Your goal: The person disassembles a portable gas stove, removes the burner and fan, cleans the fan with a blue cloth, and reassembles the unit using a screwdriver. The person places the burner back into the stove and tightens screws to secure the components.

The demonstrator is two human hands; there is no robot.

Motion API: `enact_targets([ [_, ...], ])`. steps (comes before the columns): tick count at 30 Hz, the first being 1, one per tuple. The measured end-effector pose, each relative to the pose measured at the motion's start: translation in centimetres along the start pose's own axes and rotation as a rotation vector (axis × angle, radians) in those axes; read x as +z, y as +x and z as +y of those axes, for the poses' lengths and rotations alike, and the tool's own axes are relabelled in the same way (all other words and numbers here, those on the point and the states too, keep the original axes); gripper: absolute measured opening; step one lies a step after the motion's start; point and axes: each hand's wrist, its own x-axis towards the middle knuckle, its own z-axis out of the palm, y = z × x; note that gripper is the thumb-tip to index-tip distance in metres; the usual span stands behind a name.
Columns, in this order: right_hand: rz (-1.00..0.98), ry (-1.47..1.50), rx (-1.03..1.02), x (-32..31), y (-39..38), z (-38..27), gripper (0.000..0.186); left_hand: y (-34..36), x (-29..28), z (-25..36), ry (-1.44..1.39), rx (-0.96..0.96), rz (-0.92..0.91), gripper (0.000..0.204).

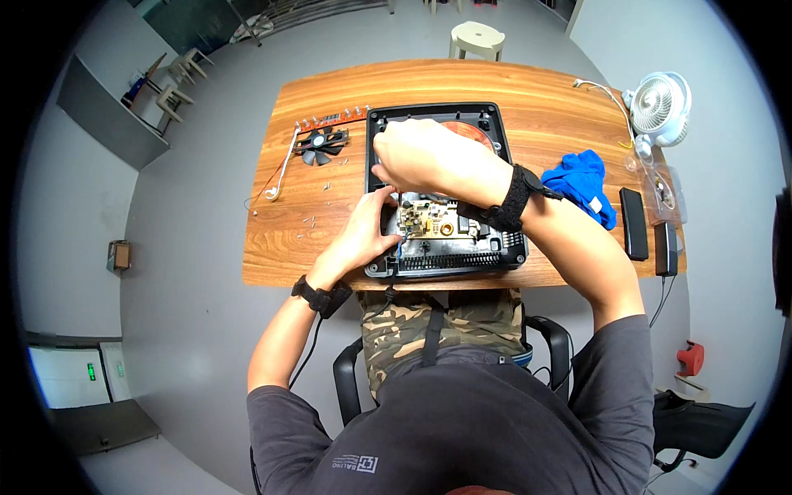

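Note:
An opened black appliance housing [450, 261] lies on the wooden table [289, 239], with a tan circuit board [431, 219] in its front half and a round copper coil [469, 134] behind, partly hidden by my arm. My left hand [367, 224] grips the housing’s left side beside the board, thumb near some wires [400, 246]. My right hand [412, 155] is closed above the board’s left end; what its fingers hold is mostly hidden.
On the left lie a loose fan [318, 146], small screws [311, 221] and a power strip [332, 120]. On the right are blue cloth [577, 183], black boxy objects [634, 224] and a white fan [657, 106]. Stools [476, 35] stand beyond.

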Motion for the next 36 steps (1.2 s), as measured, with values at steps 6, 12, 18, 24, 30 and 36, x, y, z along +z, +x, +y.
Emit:
enact_targets([
  [6,-0.002,0.101,-0.188,-0.4,-0.6,1.0,0.032,0.1,0.1,0.0,-0.032,-0.029,-0.019,0.082],
  [12,-0.09,0.112,-0.049,-0.2,0.6,0.1,0.033,0.1,0.2,-0.3,-0.009,-0.016,-0.03,0.082],
  [18,-0.061,0.079,-0.046,0.3,0.8,0.4,0.02,0.0,-0.1,0.4,-0.036,-0.002,-0.004,0.069],
  [24,-0.044,0.099,-0.032,0.6,0.8,0.2,0.02,-0.3,-0.6,-0.4,0.06,0.039,-0.023,0.075],
  [30,-0.02,0.146,-0.041,1.1,0.6,0.9,0.025,-1.3,-4.3,-2.0,0.024,0.075,0.134,0.048],
  [36,-0.056,0.121,-0.035,1.2,1.1,0.6,0.025,-2.2,-9.0,-7.6,0.268,-0.157,0.052,0.009],
])
